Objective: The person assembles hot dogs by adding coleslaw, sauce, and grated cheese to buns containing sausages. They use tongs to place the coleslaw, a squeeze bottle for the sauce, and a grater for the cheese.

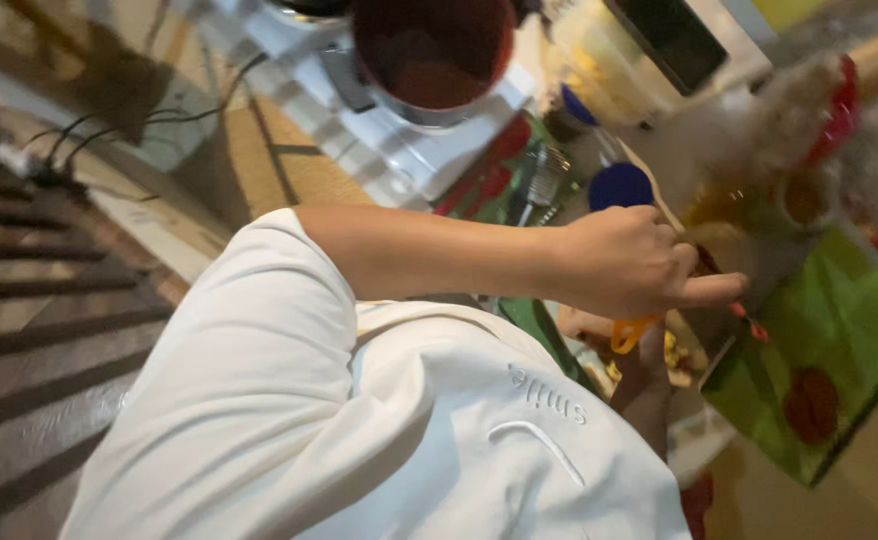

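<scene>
The left hand (629,262) reaches across the body, fingers (709,290) loosely curled with one stretched out flat, gripping nothing that shows. Just below it the right hand (624,345) is mostly hidden; something yellow (629,332) sits at it, but whether it is gripped I cannot tell. A blue lid (619,185) lies just beyond the knuckles. The red pot (429,50) stands well apart, the green bag (829,350) close alongside, crowding the bench (699,450) edge.

It is a home kitchen: at 12 o'clock a red pot (432,55) stands on a white stove (409,140), and at 2 o'clock food jars (599,70) crowd the table.
</scene>
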